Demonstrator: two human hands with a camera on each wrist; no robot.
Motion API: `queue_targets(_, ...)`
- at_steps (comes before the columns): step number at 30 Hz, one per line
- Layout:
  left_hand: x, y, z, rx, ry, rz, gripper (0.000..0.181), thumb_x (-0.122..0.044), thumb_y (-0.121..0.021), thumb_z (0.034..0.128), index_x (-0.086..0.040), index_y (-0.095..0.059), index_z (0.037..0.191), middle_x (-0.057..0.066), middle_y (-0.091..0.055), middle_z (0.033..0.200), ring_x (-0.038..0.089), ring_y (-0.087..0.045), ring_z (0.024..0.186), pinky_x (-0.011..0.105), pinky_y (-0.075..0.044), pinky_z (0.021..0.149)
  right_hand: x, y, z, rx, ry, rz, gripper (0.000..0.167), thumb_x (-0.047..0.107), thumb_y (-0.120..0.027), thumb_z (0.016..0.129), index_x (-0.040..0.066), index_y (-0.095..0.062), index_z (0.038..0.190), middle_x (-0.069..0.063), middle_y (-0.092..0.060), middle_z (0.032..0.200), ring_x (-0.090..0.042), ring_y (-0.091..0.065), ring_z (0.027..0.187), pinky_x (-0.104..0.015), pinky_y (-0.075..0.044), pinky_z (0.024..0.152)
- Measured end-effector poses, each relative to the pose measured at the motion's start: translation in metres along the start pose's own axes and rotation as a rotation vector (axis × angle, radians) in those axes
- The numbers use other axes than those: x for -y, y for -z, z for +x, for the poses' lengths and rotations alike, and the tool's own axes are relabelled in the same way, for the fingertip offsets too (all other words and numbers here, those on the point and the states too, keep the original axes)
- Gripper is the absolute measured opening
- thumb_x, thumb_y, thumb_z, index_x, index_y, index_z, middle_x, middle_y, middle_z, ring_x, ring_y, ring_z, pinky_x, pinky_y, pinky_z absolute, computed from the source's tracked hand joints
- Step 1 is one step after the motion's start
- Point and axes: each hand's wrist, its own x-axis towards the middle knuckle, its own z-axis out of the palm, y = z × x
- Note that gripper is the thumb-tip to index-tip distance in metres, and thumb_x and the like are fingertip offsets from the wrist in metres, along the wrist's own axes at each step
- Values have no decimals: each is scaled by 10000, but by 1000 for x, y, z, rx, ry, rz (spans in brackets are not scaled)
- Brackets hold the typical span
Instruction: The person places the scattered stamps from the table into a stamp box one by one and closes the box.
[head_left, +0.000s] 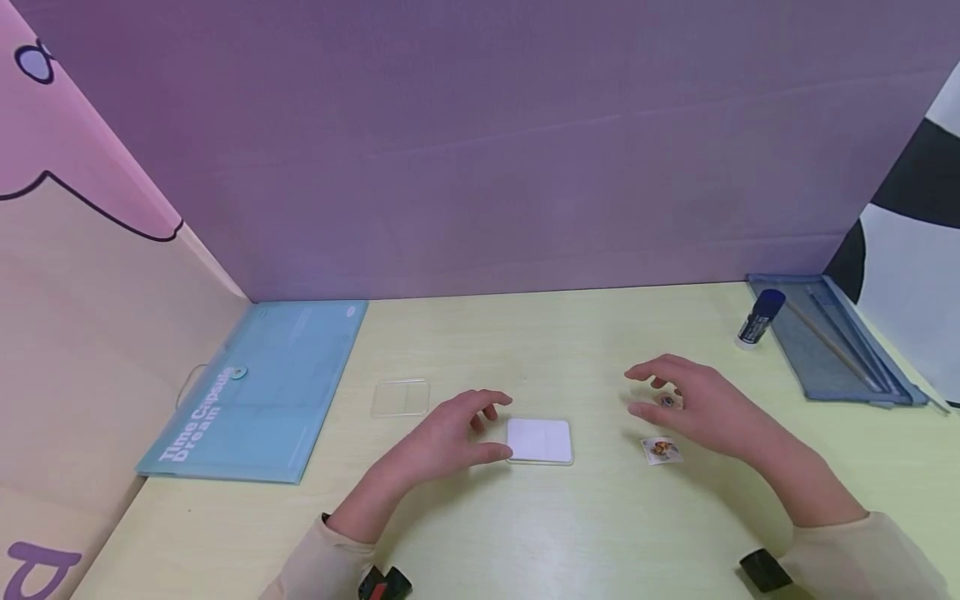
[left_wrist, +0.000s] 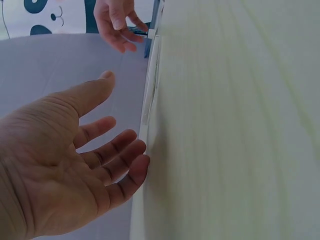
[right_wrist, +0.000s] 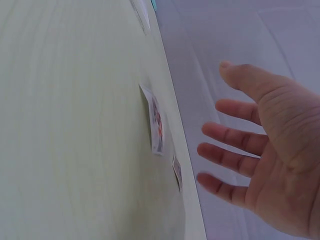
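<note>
A white rectangular piece in a shallow clear case point(head_left: 539, 441) lies flat on the table, just right of my left hand point(head_left: 452, 433). That hand hovers with loosely bent fingers and nothing in them; its thumb tip is close to the case's left edge, and whether they touch I cannot tell. My right hand point(head_left: 701, 406) is held above the table with fingers apart, holding nothing. Below it lies a small picture sticker point(head_left: 662, 451), its edges curling up in the right wrist view. A second small picture piece point(head_left: 667, 402) is partly hidden behind the right hand.
A clear plastic lid point(head_left: 401, 398) lies beyond the left hand. The blue document folder point(head_left: 258, 392) covers the table's left side. At the far right a glue stick point(head_left: 761, 318) stands by a blue mesh pouch point(head_left: 832, 342). A purple wall point(head_left: 510, 150) closes the back.
</note>
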Motion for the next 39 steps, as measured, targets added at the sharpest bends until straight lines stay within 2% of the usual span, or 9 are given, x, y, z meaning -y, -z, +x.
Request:
queue_targets(6,6,1,0,4,0,-87,599,-234,-819,874,-113,-557,1400,24,-614,1144,198,-596,991,325,-498,831,-4,1,-1,57,-15,110,367,274,-756,931,109,-661,1245,-27,-667,1115,-132,-604,894,-278,-493,661)
queue_targets(11,9,0,1,6,2,-118,596,-212,-816,877,-102,-555,1401,25,-614,1119,195,-596,972,315,-503,809,-9,3,-2,124,-19,203,348,246,-746,939,96,-662,1241,-23,-657,1069,-125,-619,881,-285,-516,666)
queue_targets(18,15,-4,5,14,6,-111,603,-201,-826,868,-86,-557,1395,13,-597,1100,179,-569,950,303,-485,813,-17,4,-4,173,-37,250,309,244,-740,942,104,-660,1206,-15,-621,962,-141,-599,783,-280,-492,649)
queue_targets(29,16,-5,5,30,35,-94,629,-195,-839,854,-111,-548,1405,-20,-579,1098,162,-546,960,305,-471,830,-26,1,-15,186,-90,345,298,179,-719,955,78,-637,1224,-62,-604,973,-165,-580,785,-268,-483,655)
queue_targets(39,16,-5,5,36,26,-110,636,-195,-843,849,-116,-548,1406,-29,-576,1096,163,-544,966,307,-465,836,-37,-1,-31,115,-65,354,337,129,-756,918,82,-641,1231,-36,-627,957,-149,-582,793,-261,-470,641)
